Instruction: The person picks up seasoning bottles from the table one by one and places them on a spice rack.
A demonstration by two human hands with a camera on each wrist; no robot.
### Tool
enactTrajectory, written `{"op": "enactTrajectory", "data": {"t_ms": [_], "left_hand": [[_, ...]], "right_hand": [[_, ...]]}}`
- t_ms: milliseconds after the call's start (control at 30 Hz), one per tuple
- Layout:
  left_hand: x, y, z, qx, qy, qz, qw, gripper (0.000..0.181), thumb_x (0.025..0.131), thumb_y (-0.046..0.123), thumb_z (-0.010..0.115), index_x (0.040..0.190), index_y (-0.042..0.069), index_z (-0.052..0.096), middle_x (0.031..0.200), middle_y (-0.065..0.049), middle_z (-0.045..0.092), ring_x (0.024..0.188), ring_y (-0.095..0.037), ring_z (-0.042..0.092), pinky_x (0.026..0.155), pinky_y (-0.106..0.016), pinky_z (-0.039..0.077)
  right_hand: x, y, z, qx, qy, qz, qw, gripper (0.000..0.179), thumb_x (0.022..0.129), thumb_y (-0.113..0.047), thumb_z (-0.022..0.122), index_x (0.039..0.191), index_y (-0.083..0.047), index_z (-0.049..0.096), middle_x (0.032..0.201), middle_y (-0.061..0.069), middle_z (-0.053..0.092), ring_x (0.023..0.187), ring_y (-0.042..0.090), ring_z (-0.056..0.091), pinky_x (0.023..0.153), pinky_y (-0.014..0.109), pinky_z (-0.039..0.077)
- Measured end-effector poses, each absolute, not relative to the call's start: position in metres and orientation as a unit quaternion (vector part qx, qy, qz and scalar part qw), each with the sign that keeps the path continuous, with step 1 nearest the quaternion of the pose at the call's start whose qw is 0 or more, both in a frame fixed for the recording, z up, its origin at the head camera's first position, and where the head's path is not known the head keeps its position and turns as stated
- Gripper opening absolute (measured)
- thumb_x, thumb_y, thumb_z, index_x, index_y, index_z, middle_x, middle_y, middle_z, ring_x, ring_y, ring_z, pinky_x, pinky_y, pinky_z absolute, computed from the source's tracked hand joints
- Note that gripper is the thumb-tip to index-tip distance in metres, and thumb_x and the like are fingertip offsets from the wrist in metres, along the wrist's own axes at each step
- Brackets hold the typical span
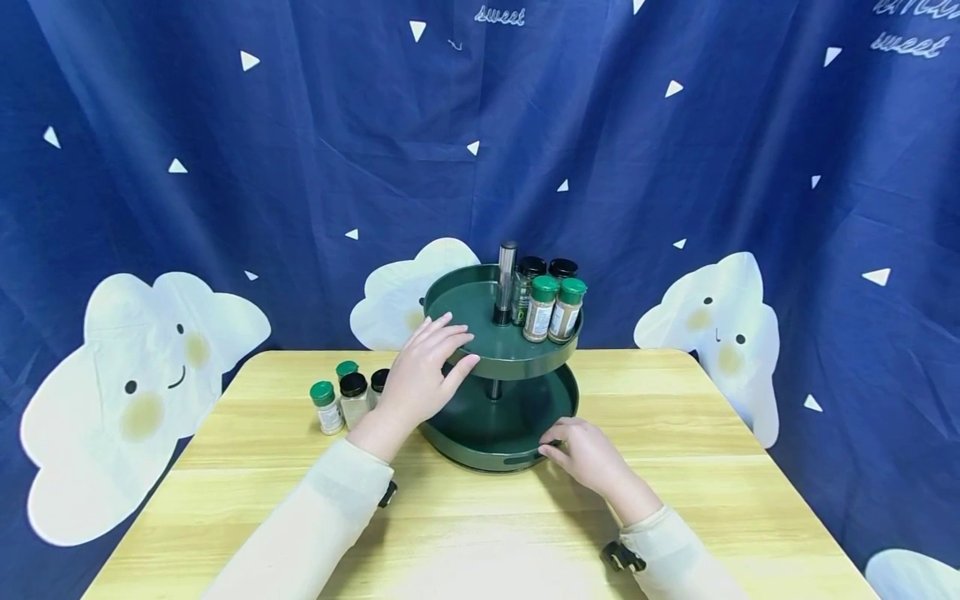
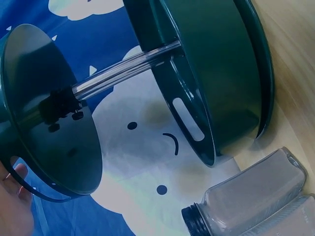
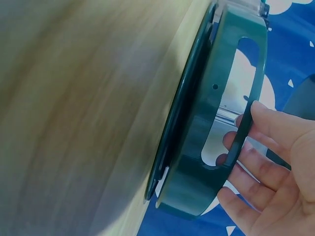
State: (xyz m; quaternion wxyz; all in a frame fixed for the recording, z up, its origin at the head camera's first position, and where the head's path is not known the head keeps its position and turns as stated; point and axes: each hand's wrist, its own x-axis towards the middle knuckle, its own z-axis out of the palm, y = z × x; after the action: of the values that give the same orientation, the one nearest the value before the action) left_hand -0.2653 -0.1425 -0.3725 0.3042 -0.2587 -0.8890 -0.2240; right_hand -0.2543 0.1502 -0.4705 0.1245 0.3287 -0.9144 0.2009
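Note:
A dark green two-tier turntable rack (image 1: pixel 495 461) stands on the table, its tiers joined by a metal post. My left hand (image 1: pixel 420 371) is at the left front rim of the upper tier (image 1: pixel 517 367), fingers over the edge and thumb lower. In the left wrist view, its fingertips show at that tier's handle slot. My right hand (image 3: pixel 280 162) holds the lower tier's rim, fingertips through the handle slot, thumb on the edge. On the upper tier's right side stand spice jars (image 1: pixel 538 310) with green and black lids.
Left of the rack, more spice jars stand on the table (image 1: pixel 247 500), including a green-lidded jar (image 1: pixel 327 408) and a black-lidded jar (image 1: pixel 354 402). My left forearm passes just in front of them. A blue curtain (image 1: pixel 480 117) with clouds hangs behind the table.

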Motion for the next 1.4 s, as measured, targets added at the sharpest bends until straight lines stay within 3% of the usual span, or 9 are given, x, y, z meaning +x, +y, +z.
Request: {"op": "enactTrajectory", "data": {"t_ms": [667,1400], "left_hand": [[-0.2661,-0.1439,-0.3723,-0.256,-0.892,-0.213,0.305,0.044,0.101,0.042,0.058,0.131,0.011,0.066,0.141,-0.006,0.059,0.143,-0.024,0.040,0.123,-0.043,0.022],[-0.2632,-0.1419,-0.3722,-0.246,-0.899,-0.211,0.295,0.050,0.101,0.043,0.057,0.141,0.013,0.059,0.149,-0.006,0.052,0.147,-0.022,0.034,0.123,-0.043,0.022]], "right_hand": [[-0.2516,0.1461,-0.4674,0.309,-0.921,0.204,0.123,0.006,0.086,-0.016,0.079,0.088,-0.012,0.077,0.088,-0.004,0.070,0.089,0.019,0.067,0.083,0.038,0.056],[-0.2513,0.1473,-0.4672,0.313,-0.917,0.212,0.124,0.009,0.087,-0.020,0.078,0.084,-0.011,0.077,0.086,-0.006,0.069,0.084,0.017,0.067,0.079,0.036,0.057]]}}
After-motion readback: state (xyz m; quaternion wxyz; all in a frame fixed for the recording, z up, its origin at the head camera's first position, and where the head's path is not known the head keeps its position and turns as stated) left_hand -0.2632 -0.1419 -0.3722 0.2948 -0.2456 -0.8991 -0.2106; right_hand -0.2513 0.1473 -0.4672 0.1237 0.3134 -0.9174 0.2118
